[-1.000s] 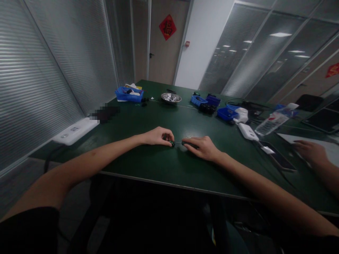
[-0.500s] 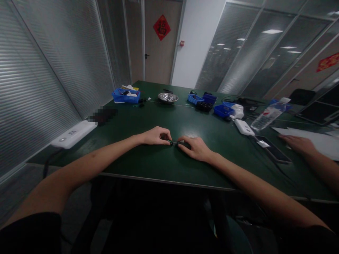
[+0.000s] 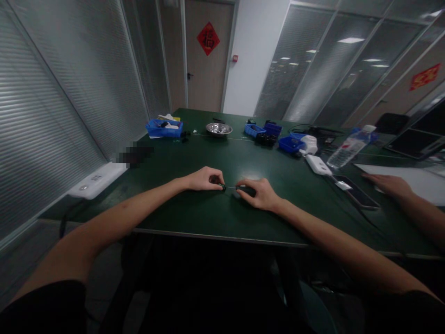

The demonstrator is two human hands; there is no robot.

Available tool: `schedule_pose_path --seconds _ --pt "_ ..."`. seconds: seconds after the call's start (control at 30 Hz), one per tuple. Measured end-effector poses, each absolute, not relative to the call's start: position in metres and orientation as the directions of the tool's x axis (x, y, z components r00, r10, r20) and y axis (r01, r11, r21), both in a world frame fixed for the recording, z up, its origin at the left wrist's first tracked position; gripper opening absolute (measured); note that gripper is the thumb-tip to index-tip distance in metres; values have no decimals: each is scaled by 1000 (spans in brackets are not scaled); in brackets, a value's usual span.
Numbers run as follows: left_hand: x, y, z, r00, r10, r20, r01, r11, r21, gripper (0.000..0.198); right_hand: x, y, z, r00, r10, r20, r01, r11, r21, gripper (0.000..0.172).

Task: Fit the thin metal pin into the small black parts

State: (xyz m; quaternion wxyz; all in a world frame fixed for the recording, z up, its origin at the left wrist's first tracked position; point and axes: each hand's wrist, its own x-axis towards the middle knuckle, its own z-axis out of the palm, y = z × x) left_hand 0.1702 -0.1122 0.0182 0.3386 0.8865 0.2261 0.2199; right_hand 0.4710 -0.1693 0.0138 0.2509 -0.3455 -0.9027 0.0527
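Near the front of the green table, my left hand point(image 3: 206, 179) pinches a small dark part with green on it point(image 3: 222, 186), its fingers covering most of it. My right hand point(image 3: 261, 194) is closed around the dark handle of a screwdriver point(image 3: 247, 190). The thin metal shaft points left, and its tip is at or very close to the small part; whether they touch I cannot tell. Both hands rest low over the tabletop.
Farther back stand a metal bowl point(image 3: 219, 130), a blue bin of parts point(image 3: 163, 129) and more blue bins point(image 3: 291, 144). On the right are a water bottle point(image 3: 351, 147), a phone point(image 3: 358, 193), a power strip point(image 3: 318, 165) and another person's hand point(image 3: 391, 184) on white paper.
My right hand has shifted slightly right with the screwdriver, so more of its shaft shows. My left hand stays nearly in place. The view has turned slightly.
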Motion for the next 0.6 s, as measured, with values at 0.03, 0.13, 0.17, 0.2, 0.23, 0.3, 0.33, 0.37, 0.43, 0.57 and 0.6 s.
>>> schedule_pose_path --seconds 0.03,0.13,0.17,0.2,0.23,0.3,0.33,0.37,0.43,0.57,0.6 --pt "170 -112 19 802 549 236 252 -668 700 26 471 -169 13 -644 643 415 595 762 -256 30" --pt "171 -114 20 807 544 231 251 -669 699 25 470 -169 13 -660 631 408 598 770 -224 30" --pt "171 -114 21 807 544 231 252 -670 698 25 469 -169 14 -663 628 407 600 771 -213 30" --pt "171 -114 21 806 545 232 253 -671 697 25 469 -169 14 -667 625 406 602 773 -201 30" --pt "171 -114 21 805 546 233 253 -671 697 25 468 -169 14 -671 621 405 604 775 -189 31" --pt "171 -114 20 802 548 237 250 -669 700 25 468 -169 14 -680 614 400 607 778 -162 32" --pt "171 -114 19 801 550 238 248 -667 703 25 467 -169 13 -686 610 396 607 780 -150 32" --pt "171 -114 18 798 553 239 247 -662 707 25 467 -169 13 -693 604 393 605 784 -139 33" --pt "170 -114 17 790 564 240 243 -648 722 26 467 -170 13 -705 591 393 600 792 -116 33" --pt "170 -112 15 774 591 229 208 -578 789 26 468 -170 13 -732 553 399 579 813 -65 33" --pt "170 -111 15 772 594 224 193 -556 809 27 468 -171 13 -738 543 401 572 818 -56 34"
